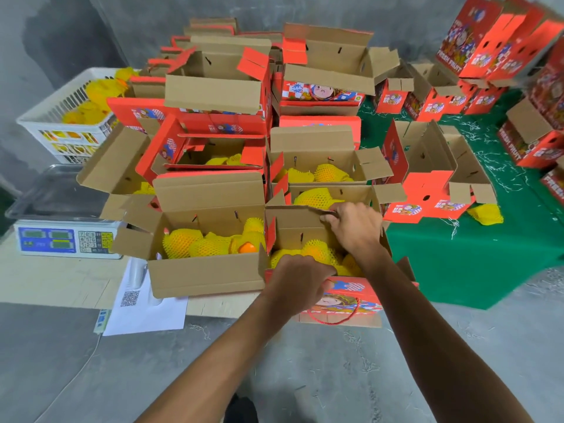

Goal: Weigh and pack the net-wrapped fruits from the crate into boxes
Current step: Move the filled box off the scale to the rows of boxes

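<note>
Packing station, head view. The box (338, 296) being filled sits at the near edge of the counter (61, 285), its front overhanging, with net-wrapped fruits (317, 251) heaped inside. The left hand (300, 280) curls over the near wall of the box, gripping it; the right hand (354, 224) pinches the far flap (293, 213) with bent fingers. Risks, as judged: pulling the flap down over the heap may bruise or squeeze out a fruit; a tug toward the person could tip the overhanging box off the counter. A neighbouring box (201, 276) stands touching on the left, so a shove could shift it. The scale (65, 239) lies farther left, the crate (65, 117) behind it, well apart.
</note>
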### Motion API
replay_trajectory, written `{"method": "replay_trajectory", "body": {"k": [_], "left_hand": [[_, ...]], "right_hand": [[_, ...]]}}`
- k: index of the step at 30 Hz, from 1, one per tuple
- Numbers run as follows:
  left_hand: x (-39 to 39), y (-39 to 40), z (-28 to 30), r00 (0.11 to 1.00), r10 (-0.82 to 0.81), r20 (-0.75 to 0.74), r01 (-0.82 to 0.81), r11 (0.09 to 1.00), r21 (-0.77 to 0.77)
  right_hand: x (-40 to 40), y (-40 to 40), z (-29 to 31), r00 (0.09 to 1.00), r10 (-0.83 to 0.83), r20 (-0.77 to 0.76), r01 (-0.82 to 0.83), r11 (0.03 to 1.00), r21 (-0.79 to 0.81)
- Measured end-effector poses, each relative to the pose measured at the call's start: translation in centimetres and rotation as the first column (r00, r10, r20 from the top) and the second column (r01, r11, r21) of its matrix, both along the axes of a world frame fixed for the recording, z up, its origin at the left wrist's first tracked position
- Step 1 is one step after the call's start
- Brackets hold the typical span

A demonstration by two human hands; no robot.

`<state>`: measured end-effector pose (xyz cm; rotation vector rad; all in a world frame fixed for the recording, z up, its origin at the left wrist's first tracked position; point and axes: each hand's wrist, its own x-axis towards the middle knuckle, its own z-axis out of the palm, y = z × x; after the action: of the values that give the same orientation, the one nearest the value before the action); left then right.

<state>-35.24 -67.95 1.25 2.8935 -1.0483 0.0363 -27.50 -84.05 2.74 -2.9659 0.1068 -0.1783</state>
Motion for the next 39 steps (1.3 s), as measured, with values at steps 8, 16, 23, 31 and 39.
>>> {"method": "replay_trajectory", "body": {"k": [8, 16, 23, 31, 39], "left_hand": [[0.8, 2.0, 0.2, 1.000, 0.002, -0.001, -0.002, 0.998, -0.056], [2.1, 0.4, 0.4, 1.000, -0.001, -0.011, 0.001, 1.000, -0.029], [1.0, 0.0, 1.9, 0.970, 0.134, -0.201, -0.136, 0.991, 0.003], [-0.1, 3.1, 1.1, 0.952, 0.256, -0.171, -0.254, 0.967, 0.032], [0.9, 8.2, 1.9, 0.939, 0.321, -0.125, -0.332, 0.753, -0.569]], "right_hand": [[1.2, 1.9, 0.3, 1.000, -0.027, 0.009, 0.027, 1.000, 0.014], [2.1, 0.7, 0.2, 1.000, 0.000, -0.007, 0.001, 0.999, 0.035], [1.5, 0.3, 0.4, 0.995, 0.100, -0.021, -0.100, 0.995, 0.006], [-0.1, 2.6, -0.3, 0.984, 0.178, 0.005, -0.177, 0.984, -0.011], [0.8, 2.5, 0.5, 0.997, 0.072, 0.015, -0.072, 0.997, -0.026]]}}
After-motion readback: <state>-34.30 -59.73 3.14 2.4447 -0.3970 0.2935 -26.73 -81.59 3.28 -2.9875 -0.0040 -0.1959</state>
